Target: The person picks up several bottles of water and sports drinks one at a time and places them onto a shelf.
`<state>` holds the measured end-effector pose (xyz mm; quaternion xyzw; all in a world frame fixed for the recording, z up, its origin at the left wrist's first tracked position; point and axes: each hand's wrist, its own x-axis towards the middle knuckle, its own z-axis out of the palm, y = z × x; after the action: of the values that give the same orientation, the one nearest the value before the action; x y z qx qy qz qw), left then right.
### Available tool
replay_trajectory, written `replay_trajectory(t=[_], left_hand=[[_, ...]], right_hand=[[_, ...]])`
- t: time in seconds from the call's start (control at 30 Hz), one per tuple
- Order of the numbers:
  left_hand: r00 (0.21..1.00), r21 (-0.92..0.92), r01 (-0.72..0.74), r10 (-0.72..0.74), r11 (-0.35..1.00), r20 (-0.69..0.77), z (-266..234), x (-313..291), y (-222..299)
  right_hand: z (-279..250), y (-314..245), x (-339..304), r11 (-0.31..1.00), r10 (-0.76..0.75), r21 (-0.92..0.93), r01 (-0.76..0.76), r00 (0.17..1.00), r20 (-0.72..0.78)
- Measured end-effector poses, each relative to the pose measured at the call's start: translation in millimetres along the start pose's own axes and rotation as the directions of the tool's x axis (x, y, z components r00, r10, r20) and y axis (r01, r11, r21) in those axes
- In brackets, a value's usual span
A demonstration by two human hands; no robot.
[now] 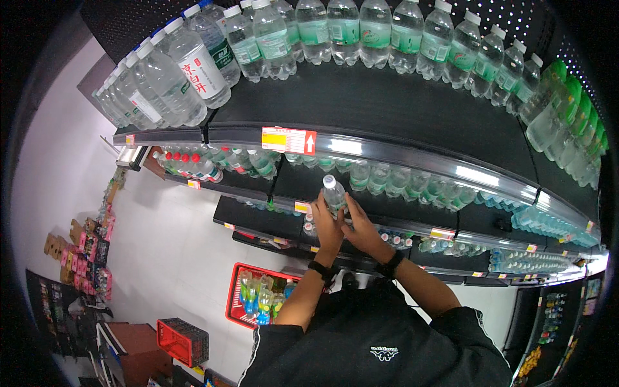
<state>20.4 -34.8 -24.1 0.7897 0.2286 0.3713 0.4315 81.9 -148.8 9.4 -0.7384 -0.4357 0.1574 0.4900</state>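
A clear plastic water bottle (331,191) with a white cap is held upright, slightly tilted, in front of the second shelf. My left hand (327,222) grips its left side, and my right hand (358,224) closes on it from the right. The lower part of the bottle is hidden by my fingers. Just behind it stands a row of similar bottles (380,177) with pale green labels. Black bands circle both my wrists.
On the black top shelf (361,97), green-label bottles (343,32) line the back; larger bottles (193,64) stand left. Price tags (288,140) edge the shelves. Near my feet is a red basket (235,300) of drink bottles; another basket (183,340) sits farther left.
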Motion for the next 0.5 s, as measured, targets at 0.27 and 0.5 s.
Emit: replay_trajectory(t=[0.27,0.5], left_hand=[[0.998,0.182,-0.045,0.051,0.982,-0.025,16,37,-9],[1.0,0.045,0.013,-0.013,0.999,0.006,28,43,-5]], right_hand=[[16,28,2,0.995,-0.098,0.012,0.099,0.995,-0.018],[19,70,43,0.956,0.161,0.254,-0.147,0.986,-0.033]])
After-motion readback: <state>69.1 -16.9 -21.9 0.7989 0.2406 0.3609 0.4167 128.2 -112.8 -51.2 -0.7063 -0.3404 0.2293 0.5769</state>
